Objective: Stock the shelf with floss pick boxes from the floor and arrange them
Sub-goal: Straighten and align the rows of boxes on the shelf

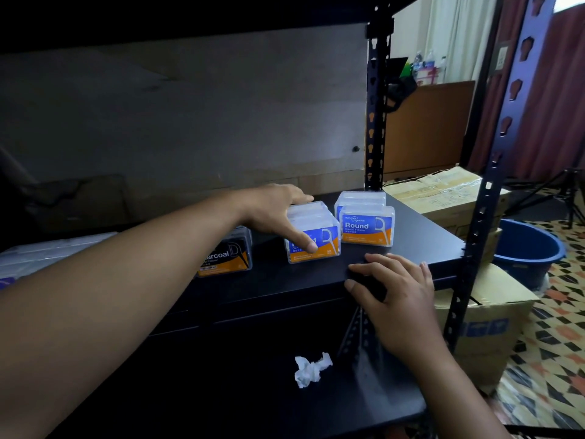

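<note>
Three groups of clear floss pick boxes stand on the black shelf (pixel 411 245). My left hand (pixel 278 213) grips the middle blue-and-orange box (pixel 326 245), thumb on its front label and fingers over its top. To the right stands another blue-and-orange "Round" box (pixel 367 228) with a further clear box (pixel 361 198) right behind it. A black "Charcoal" box (pixel 228 256) sits to the left, partly hidden by my forearm. My right hand (pixel 395 293) rests on the shelf's front edge, fingers relaxed and holding nothing.
A crumpled white tissue (pixel 311 369) lies on the lower shelf. Black perforated uprights (pixel 376 106) frame the rack. Cardboard cartons (pixel 443 191) and a blue tub (pixel 531 245) stand on the patterned floor at right. A flat pale package (pixel 47 251) lies at far left.
</note>
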{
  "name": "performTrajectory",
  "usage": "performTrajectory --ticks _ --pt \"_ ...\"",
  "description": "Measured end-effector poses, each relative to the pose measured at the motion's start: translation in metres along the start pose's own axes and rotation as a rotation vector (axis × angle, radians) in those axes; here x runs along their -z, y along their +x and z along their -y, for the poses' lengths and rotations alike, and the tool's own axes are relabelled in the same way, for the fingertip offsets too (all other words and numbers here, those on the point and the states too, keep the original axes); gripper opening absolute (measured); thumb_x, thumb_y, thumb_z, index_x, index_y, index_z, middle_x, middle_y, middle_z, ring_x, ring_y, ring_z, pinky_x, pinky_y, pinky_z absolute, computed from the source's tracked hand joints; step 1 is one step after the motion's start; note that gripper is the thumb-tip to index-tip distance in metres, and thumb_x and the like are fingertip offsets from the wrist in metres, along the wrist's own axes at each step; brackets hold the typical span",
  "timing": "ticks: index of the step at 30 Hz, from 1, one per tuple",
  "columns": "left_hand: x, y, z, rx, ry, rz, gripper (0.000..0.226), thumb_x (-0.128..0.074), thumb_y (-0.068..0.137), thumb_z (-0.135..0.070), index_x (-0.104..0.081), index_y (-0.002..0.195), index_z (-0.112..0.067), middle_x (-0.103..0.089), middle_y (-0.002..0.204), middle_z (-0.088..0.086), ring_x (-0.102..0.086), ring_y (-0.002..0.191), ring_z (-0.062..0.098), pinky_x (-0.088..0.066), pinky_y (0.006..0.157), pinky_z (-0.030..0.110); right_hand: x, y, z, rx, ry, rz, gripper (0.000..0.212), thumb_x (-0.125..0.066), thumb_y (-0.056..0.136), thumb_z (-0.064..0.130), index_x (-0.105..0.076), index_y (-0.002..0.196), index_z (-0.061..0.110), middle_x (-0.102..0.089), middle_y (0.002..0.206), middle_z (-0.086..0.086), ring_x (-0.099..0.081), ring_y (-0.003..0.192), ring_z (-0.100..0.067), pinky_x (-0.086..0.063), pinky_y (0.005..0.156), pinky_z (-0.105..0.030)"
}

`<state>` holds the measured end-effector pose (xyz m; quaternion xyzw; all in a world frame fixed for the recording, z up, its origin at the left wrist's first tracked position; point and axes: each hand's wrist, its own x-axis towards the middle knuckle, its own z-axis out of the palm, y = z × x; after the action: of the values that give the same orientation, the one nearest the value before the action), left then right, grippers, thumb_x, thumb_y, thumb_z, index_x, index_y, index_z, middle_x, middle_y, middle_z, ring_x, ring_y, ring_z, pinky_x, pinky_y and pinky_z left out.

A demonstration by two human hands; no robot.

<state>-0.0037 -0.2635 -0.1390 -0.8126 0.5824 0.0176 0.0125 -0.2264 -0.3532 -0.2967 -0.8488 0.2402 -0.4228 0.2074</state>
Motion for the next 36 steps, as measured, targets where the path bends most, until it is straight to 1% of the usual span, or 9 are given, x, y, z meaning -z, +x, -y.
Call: performTrajectory --ticks 4,9,13,23,27,29,33,34,36 --pt "-0.009 0.004 0.003 0.001 0.047 -0.003 0.113 -0.072 0.059 -0.078 -0.034 0.150 -0.024 -0.039 0.148 -0.009 -0.037 0.136 0.014 -0.032 0.114 0.036 0.000 0.000 -0.001 0.002 -0.001 0.000 0.023 -0.069 0.084 0.049 -0.071 0.107 0.042 -0.060 0.126 0.018 -0.041 0.130 -0.010 -0.007 0.118 -0.043" --pt "-0.012 0.006 0.005 -0.002 0.039 -0.031 0.113 -0.073 0.058 -0.079 -0.036 0.150 -0.024 -0.040 0.146 -0.009 -0.037 0.135 0.013 -0.032 0.113 0.035 -0.001 0.001 -0.001 -0.002 0.006 -0.004 0.023 -0.070 0.084 0.049 -0.071 0.106 0.042 -0.061 0.125 0.018 -0.042 0.130 -0.011 -0.006 0.117 -0.041" --pt "-0.011 0.006 0.005 0.006 0.027 -0.032 0.114 -0.073 0.056 -0.079 -0.036 0.150 -0.026 -0.038 0.148 -0.011 -0.036 0.135 0.013 -0.031 0.113 0.034 -0.001 0.000 -0.001 -0.001 0.015 -0.014 0.022 -0.072 0.084 0.047 -0.072 0.105 0.042 -0.062 0.124 0.018 -0.043 0.128 -0.011 -0.009 0.117 -0.045" --pt "-0.013 0.006 0.008 0.013 0.012 -0.033 0.118 -0.070 0.052 -0.084 -0.037 0.149 -0.027 -0.039 0.147 -0.012 -0.037 0.134 0.012 -0.033 0.113 0.038 0.002 0.000 0.000 -0.011 0.021 0.022 0.026 -0.067 0.085 0.050 -0.070 0.110 0.043 -0.059 0.128 0.020 -0.038 0.132 -0.008 -0.005 0.119 -0.042" --pt "-0.013 0.006 0.007 0.017 -0.003 -0.034 0.113 -0.073 0.056 -0.079 -0.037 0.149 -0.026 -0.039 0.147 -0.010 -0.037 0.134 0.014 -0.033 0.113 0.038 0.004 0.000 -0.001 -0.010 0.012 0.035 0.026 -0.067 0.086 0.049 -0.069 0.111 0.044 -0.058 0.129 0.020 -0.039 0.132 -0.008 -0.007 0.119 -0.044" --pt "-0.013 0.006 0.006 0.018 -0.008 -0.031 0.112 -0.073 0.058 -0.078 -0.037 0.150 -0.026 -0.038 0.147 -0.010 -0.037 0.134 0.014 -0.033 0.113 0.039 0.004 0.000 -0.003 0.002 -0.002 0.041 0.025 -0.067 0.087 0.048 -0.069 0.112 0.044 -0.059 0.129 0.019 -0.040 0.133 -0.010 -0.010 0.119 -0.046" --pt "-0.014 0.003 0.007 0.027 -0.003 -0.038 0.111 -0.074 0.058 -0.077 -0.037 0.150 -0.026 -0.039 0.147 -0.010 -0.037 0.134 0.014 -0.033 0.113 0.038 0.010 0.001 -0.012 -0.021 -0.051 -0.011 0.026 -0.070 0.086 0.045 -0.072 0.111 0.037 -0.061 0.130 0.007 -0.040 0.133 -0.025 -0.028 0.113 -0.050" --pt "-0.014 0.003 0.008 0.026 0.000 -0.040 0.112 -0.074 0.057 -0.078 -0.037 0.149 -0.026 -0.039 0.147 -0.011 -0.038 0.134 0.014 -0.032 0.113 0.038 0.013 0.001 -0.015 -0.053 -0.064 -0.012 0.027 -0.070 0.086 0.045 -0.071 0.112 0.037 -0.060 0.132 0.005 -0.038 0.135 -0.027 -0.029 0.112 -0.049" --pt "-0.015 0.002 0.009 0.020 0.002 -0.040 0.113 -0.073 0.057 -0.079 -0.037 0.150 -0.026 -0.039 0.146 -0.011 -0.038 0.133 0.013 -0.032 0.114 0.036 0.018 0.000 -0.019 -0.098 -0.088 0.015 0.031 -0.069 0.086 0.045 -0.069 0.116 0.038 -0.057 0.136 0.005 -0.033 0.139 -0.026 -0.025 0.114 -0.048"
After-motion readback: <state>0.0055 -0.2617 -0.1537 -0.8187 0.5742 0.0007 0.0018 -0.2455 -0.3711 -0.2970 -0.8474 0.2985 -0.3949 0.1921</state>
